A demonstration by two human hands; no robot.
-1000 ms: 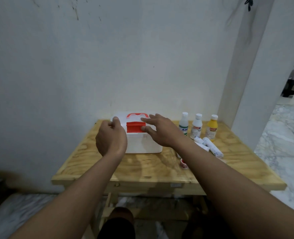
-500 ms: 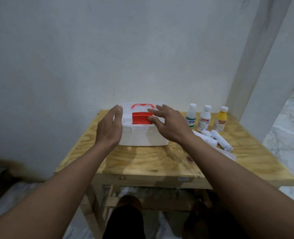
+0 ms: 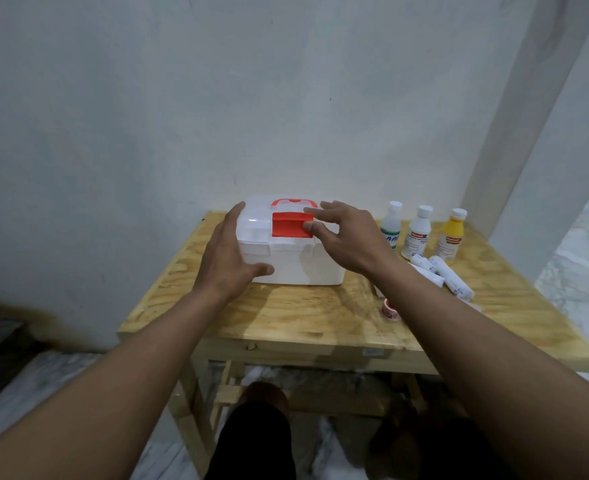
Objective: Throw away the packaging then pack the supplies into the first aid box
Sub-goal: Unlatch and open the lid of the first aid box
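The bench (image 3: 286, 317) carries the first aid box (image 3: 296, 268) at my 12 o'clock, lid down. My left grip (image 3: 227, 258) lies open against its 9 o'clock side. My right grip (image 3: 348, 237), fingers relaxed, touches the red latch (image 3: 288, 228). Three bottles (image 3: 419, 232) stand at its 3 o'clock.

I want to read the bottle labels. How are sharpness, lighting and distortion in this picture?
Head view: dim, soft light with no hard glare; the bottle labels are too blurred to read; faint shadows fall on the table; wide-angle distortion tilts the pillar at right.
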